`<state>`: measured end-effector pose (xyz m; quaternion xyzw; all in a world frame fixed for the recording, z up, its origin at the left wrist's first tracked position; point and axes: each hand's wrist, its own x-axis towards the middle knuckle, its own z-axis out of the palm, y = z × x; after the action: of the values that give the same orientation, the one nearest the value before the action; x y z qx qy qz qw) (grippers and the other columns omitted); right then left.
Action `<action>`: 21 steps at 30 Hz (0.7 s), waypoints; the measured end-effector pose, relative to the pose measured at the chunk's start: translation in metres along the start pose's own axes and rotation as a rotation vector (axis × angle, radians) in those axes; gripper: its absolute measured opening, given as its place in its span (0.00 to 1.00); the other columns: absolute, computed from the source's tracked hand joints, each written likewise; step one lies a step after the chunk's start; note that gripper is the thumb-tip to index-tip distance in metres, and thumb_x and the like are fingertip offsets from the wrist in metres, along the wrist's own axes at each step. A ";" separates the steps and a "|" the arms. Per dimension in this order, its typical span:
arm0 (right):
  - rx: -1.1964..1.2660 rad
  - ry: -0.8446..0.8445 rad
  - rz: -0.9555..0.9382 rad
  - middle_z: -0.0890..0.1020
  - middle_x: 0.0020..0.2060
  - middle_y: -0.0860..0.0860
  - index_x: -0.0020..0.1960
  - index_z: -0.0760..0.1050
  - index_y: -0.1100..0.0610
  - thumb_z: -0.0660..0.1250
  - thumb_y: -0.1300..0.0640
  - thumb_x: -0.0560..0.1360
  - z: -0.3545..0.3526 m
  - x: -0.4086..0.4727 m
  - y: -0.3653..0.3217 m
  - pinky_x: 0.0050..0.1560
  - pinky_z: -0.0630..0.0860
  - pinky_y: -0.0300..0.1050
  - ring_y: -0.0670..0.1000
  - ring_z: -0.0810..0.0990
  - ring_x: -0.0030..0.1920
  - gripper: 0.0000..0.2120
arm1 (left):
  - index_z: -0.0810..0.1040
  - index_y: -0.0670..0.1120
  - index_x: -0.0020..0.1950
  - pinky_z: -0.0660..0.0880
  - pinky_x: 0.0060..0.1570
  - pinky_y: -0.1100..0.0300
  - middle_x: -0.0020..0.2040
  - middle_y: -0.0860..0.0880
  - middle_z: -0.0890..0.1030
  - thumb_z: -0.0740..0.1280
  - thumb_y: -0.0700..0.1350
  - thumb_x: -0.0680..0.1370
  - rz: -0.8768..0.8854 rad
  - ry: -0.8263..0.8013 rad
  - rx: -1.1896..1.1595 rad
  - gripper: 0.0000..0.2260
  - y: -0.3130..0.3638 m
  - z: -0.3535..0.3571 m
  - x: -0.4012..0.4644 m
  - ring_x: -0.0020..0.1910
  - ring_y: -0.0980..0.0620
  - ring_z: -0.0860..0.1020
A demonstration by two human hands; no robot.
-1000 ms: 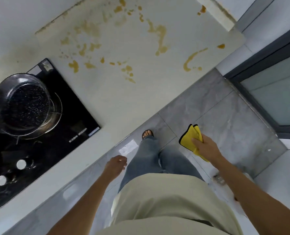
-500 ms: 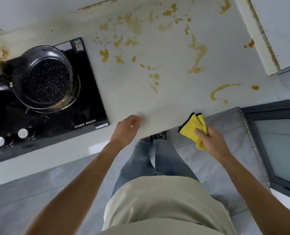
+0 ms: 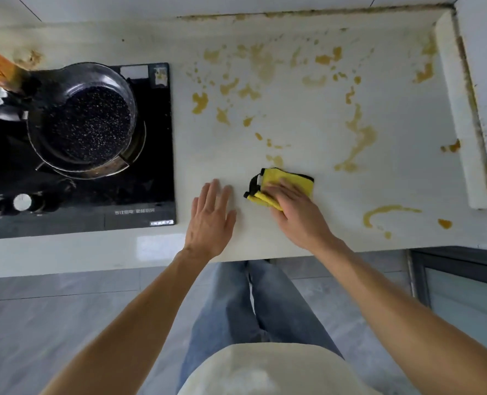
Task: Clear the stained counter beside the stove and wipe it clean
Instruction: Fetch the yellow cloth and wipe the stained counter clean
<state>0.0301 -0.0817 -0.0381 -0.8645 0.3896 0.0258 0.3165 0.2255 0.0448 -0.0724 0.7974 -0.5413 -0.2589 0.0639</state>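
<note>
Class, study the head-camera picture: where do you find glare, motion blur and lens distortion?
In the head view, glare sits as a pale patch on the white counter's front edge and on the black glass stove top; the right hand pressing the folded yellow cloth is smeared at the fingertips; the wide lens bows the counter edge and the grey floor tiles.

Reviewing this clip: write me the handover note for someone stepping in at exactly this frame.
Left hand: open, flat on the counter just right of the stove, holding nothing.
Right hand: fingers pressing the folded yellow cloth onto the counter near its front edge.
Done: counter beside the stove holds no loose items; cloth is down.
Left: all the wiping. Yellow-brown stains lie across the middle, back and right of the counter, plus a curved streak at the front right. A frying pan sits on the stove burner.
</note>
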 end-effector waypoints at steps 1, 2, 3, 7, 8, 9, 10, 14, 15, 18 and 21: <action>-0.079 -0.066 -0.020 0.70 0.79 0.51 0.77 0.72 0.55 0.63 0.57 0.82 0.011 -0.004 0.004 0.79 0.61 0.54 0.53 0.60 0.82 0.23 | 0.63 0.44 0.83 0.60 0.79 0.38 0.84 0.38 0.58 0.60 0.50 0.86 0.007 -0.008 0.036 0.26 -0.001 0.004 -0.001 0.84 0.37 0.55; -0.137 -0.111 -0.041 0.63 0.82 0.50 0.79 0.69 0.55 0.64 0.56 0.80 0.020 -0.010 0.006 0.81 0.56 0.56 0.53 0.54 0.84 0.27 | 0.61 0.44 0.84 0.58 0.80 0.38 0.85 0.38 0.56 0.59 0.51 0.86 0.009 -0.013 0.062 0.27 -0.003 0.008 -0.003 0.85 0.37 0.53; -0.157 -0.117 -0.060 0.59 0.83 0.50 0.80 0.67 0.55 0.65 0.54 0.78 0.028 -0.016 0.008 0.82 0.54 0.58 0.53 0.51 0.85 0.31 | 0.59 0.44 0.85 0.56 0.81 0.38 0.85 0.38 0.54 0.59 0.52 0.86 0.007 -0.013 0.072 0.28 -0.004 0.011 -0.005 0.85 0.37 0.52; -0.115 0.038 -0.041 0.56 0.84 0.50 0.82 0.63 0.52 0.61 0.46 0.78 0.054 -0.016 0.009 0.82 0.51 0.62 0.53 0.48 0.85 0.34 | 0.56 0.46 0.86 0.54 0.82 0.36 0.86 0.39 0.52 0.60 0.53 0.86 -0.025 0.035 0.062 0.30 -0.006 0.019 -0.014 0.86 0.38 0.50; -0.162 0.060 -0.017 0.54 0.85 0.50 0.84 0.60 0.51 0.59 0.45 0.80 0.058 -0.008 0.009 0.82 0.50 0.62 0.54 0.47 0.85 0.33 | 0.57 0.46 0.86 0.54 0.81 0.36 0.86 0.39 0.53 0.60 0.54 0.86 -0.035 0.045 0.070 0.30 -0.007 0.021 -0.015 0.86 0.37 0.50; -0.229 0.074 0.006 0.52 0.85 0.51 0.85 0.56 0.50 0.56 0.44 0.83 0.063 0.002 0.010 0.82 0.49 0.63 0.55 0.45 0.85 0.32 | 0.58 0.46 0.85 0.54 0.81 0.36 0.86 0.39 0.53 0.60 0.54 0.86 -0.042 0.052 0.080 0.30 -0.008 0.023 -0.017 0.85 0.37 0.51; -0.295 0.084 0.024 0.50 0.85 0.51 0.85 0.53 0.50 0.54 0.43 0.84 0.067 0.013 0.010 0.82 0.49 0.64 0.56 0.45 0.85 0.31 | 0.58 0.46 0.85 0.55 0.81 0.36 0.86 0.39 0.54 0.59 0.55 0.86 -0.044 0.056 0.094 0.30 -0.010 0.025 -0.019 0.85 0.37 0.51; -0.389 0.172 0.091 0.50 0.85 0.52 0.86 0.49 0.51 0.51 0.40 0.85 0.069 0.066 0.006 0.81 0.49 0.64 0.57 0.46 0.85 0.33 | 0.56 0.47 0.86 0.54 0.82 0.36 0.86 0.40 0.52 0.55 0.56 0.86 -0.048 0.067 0.137 0.30 -0.013 0.034 -0.019 0.86 0.38 0.50; -0.377 0.190 0.118 0.51 0.85 0.53 0.86 0.49 0.53 0.52 0.40 0.85 0.068 0.077 0.003 0.81 0.50 0.64 0.57 0.48 0.85 0.34 | 0.56 0.47 0.86 0.54 0.82 0.36 0.86 0.40 0.52 0.55 0.56 0.86 -0.050 0.075 0.139 0.30 -0.012 0.036 -0.020 0.86 0.38 0.50; -0.372 0.232 0.159 0.52 0.85 0.56 0.85 0.50 0.58 0.52 0.40 0.84 0.074 0.078 -0.002 0.81 0.50 0.65 0.58 0.49 0.85 0.36 | 0.57 0.47 0.86 0.53 0.81 0.36 0.86 0.40 0.52 0.56 0.56 0.85 -0.049 0.102 0.124 0.30 -0.012 0.040 -0.020 0.86 0.38 0.50; -0.415 0.228 0.045 0.50 0.85 0.57 0.85 0.49 0.58 0.52 0.40 0.84 0.088 0.031 0.009 0.81 0.51 0.65 0.56 0.47 0.85 0.36 | 0.57 0.47 0.86 0.52 0.82 0.37 0.86 0.41 0.52 0.56 0.56 0.85 -0.047 0.123 0.117 0.30 -0.014 0.041 -0.020 0.86 0.39 0.49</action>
<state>0.0627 -0.0567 -0.1221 -0.8995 0.4282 0.0145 0.0853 0.2116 0.0753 -0.1059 0.8268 -0.5315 -0.1787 0.0444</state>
